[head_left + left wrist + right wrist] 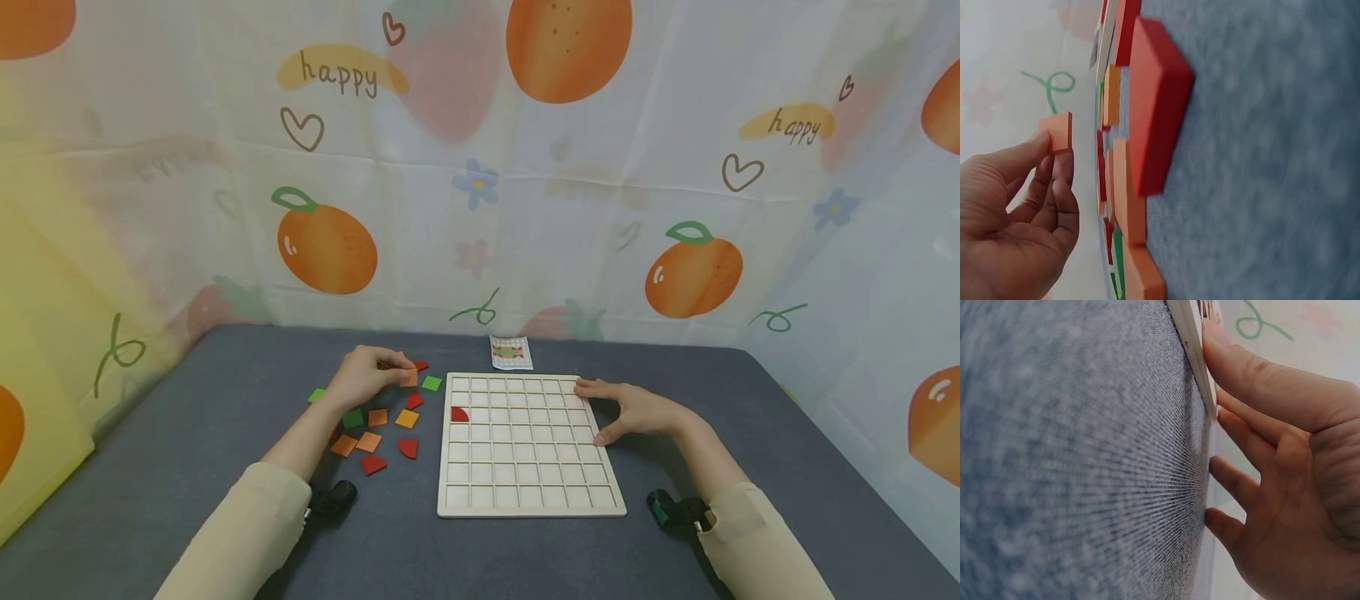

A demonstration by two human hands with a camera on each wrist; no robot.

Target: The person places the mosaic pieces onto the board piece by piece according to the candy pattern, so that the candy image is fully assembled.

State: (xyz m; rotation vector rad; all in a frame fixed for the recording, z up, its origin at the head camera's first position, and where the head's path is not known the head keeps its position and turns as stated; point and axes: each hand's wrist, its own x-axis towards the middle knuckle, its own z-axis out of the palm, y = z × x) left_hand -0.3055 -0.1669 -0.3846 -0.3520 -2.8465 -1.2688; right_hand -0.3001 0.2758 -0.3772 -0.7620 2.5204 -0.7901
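Between thumb and fingertips my left hand (363,375) pinches a light orange square tile (1060,132), held up over the loose pieces. A white grid board (528,512) lies flat in front of me, with one red quarter-round tile (459,414) in a cell near its left edge. My right hand (636,408) rests on the board's right edge, fingers spread and thumb lower down the side. In the right wrist view the thumb and a fingertip touch the board's rim (1192,353), while the other fingers reach past it.
Left of the board lie several loose tiles: red ones (372,464), orange squares (368,442), a yellow-orange one (407,418) and green ones (431,383). Behind the board is a small printed card (512,353). A fruit-patterned curtain (420,250) hangs at the back of the dark table (225,400).
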